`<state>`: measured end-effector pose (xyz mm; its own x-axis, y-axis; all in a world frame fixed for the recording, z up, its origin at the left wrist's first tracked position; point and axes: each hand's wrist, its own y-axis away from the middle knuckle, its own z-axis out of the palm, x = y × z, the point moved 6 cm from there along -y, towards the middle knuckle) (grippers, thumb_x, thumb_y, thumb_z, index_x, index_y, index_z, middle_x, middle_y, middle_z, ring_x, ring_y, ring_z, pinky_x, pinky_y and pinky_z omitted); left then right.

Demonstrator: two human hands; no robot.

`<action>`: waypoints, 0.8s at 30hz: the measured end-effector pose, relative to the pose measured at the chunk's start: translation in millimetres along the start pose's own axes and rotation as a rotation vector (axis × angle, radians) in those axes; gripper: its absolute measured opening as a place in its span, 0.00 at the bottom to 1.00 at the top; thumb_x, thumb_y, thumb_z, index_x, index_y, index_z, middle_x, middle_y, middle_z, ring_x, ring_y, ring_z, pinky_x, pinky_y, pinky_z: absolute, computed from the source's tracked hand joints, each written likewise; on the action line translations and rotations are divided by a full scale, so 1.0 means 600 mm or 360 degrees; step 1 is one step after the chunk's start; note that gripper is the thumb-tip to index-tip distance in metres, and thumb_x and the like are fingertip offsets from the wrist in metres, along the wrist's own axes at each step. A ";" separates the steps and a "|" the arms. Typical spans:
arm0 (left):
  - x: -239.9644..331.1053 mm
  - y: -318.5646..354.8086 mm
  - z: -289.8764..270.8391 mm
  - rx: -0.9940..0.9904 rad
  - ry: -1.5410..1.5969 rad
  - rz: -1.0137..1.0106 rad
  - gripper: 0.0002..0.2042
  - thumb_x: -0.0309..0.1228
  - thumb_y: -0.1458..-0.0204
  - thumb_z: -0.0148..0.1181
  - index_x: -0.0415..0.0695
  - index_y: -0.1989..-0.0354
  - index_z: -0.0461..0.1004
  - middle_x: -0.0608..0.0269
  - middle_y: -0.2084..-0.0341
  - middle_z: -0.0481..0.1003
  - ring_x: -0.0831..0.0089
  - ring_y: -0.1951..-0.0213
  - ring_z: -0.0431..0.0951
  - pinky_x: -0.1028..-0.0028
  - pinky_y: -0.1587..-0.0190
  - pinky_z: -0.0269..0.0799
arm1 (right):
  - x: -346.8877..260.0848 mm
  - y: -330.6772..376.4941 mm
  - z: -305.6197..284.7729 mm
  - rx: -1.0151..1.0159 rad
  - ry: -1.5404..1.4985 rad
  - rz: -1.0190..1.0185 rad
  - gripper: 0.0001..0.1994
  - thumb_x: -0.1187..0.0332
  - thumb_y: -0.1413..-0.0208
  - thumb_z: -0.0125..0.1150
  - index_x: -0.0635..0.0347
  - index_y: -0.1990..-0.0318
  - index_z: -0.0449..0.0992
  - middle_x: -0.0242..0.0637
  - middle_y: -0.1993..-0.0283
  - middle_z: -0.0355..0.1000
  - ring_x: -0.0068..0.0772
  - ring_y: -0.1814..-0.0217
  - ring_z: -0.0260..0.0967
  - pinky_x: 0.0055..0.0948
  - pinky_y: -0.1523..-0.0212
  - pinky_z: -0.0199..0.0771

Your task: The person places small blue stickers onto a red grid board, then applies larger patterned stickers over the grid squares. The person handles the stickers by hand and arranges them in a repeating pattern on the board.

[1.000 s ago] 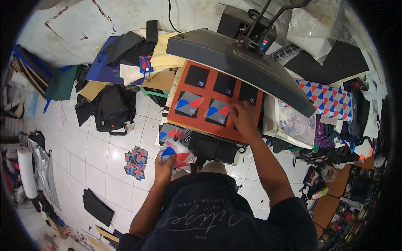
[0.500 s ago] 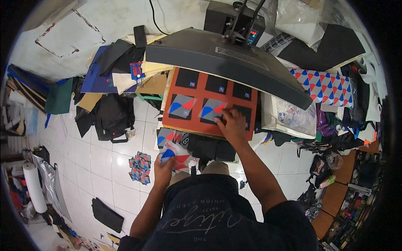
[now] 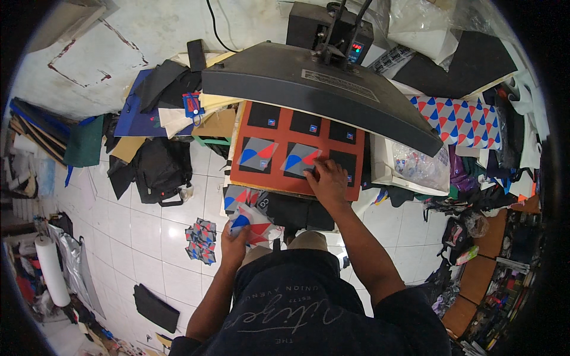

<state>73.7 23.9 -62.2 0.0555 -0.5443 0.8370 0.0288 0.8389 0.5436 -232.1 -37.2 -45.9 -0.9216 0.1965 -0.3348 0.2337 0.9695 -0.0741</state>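
Note:
My left hand (image 3: 236,240), low in front of my body, is closed on a loose bunch of clear sheets printed in blue and red (image 3: 259,230). Over the orange-red press bed (image 3: 237,171), my right hand (image 3: 330,183) has its curled thumb and finger at the right edge of a grey, blue and red printed sheet (image 3: 297,158). That sheet lies at a slant over a black square piece. Left of it, a matching printed sheet (image 3: 256,154) covers another black square. Behind them sit black squares (image 3: 304,121) with small blue labels. One more black square (image 3: 344,159) lies partly under my right hand.
The raised black platen of a heat press (image 3: 309,89) overhangs the bed's back. Black pieces (image 3: 300,210) lie along the bed's front edge. Printed pieces (image 3: 202,240) are piled on the tiled floor at left. At right is a white box (image 3: 409,169) with clear plastic.
The view has shifted slightly. My right hand stays at the second sheet, which sits a little straighter over its black square. The left hand still holds its bunch.

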 end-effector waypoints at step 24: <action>0.015 0.003 -0.001 0.0054 -0.0188 0.0070 0.12 0.26 0.47 0.59 0.39 0.55 0.70 0.62 0.66 0.75 0.76 0.66 0.74 0.77 0.63 0.70 | -0.002 -0.005 -0.001 -0.0089 0.0038 0.0042 0.24 0.50 0.48 0.60 0.53 0.48 0.72 0.42 0.52 0.69 0.46 0.48 0.66 0.50 0.46 0.59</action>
<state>74.9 20.1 -53.7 -0.0621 -0.5054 0.8607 -0.0048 0.8625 0.5061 -231.6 -40.3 -44.6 -0.9226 0.2250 -0.3132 0.2409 0.9705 -0.0125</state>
